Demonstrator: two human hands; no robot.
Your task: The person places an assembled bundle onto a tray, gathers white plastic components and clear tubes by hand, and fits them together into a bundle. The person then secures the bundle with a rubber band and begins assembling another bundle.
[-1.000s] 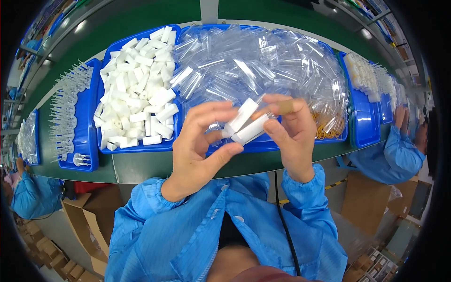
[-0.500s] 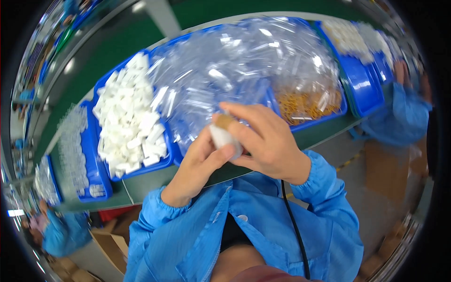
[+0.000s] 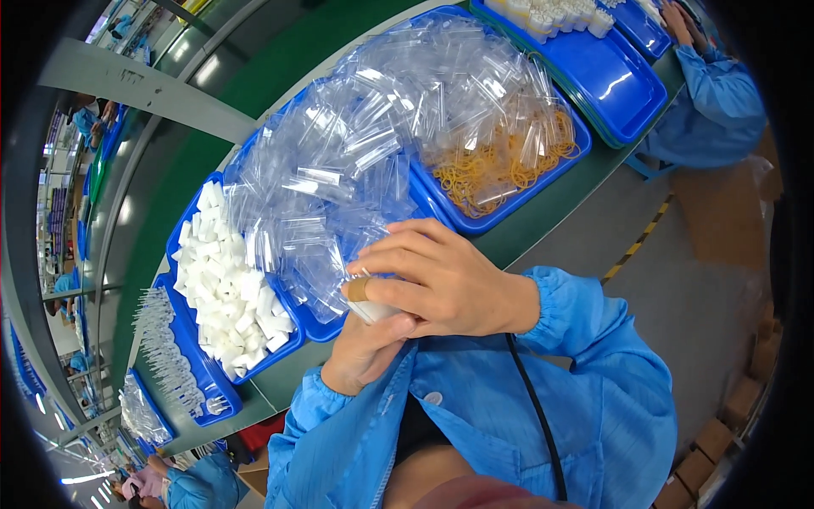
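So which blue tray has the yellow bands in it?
The blue tray between the main clear-sleeve heap and the green-edged tray stack: yellow bands lie in it, and no other tray shows any.

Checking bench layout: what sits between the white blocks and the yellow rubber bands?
Head view: a heap of clear plastic sleeves, plus blue tray walls, between white blocks and yellow rubber bands.

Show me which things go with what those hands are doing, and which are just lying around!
Seem to belong:
- white item, in the left hand and right hand
- white blocks, heaped nearby
- clear plastic sleeves, probably
- yellow rubber bands, maybe

Seem just lying around:
- cardboard boxes on the floor
- black cable
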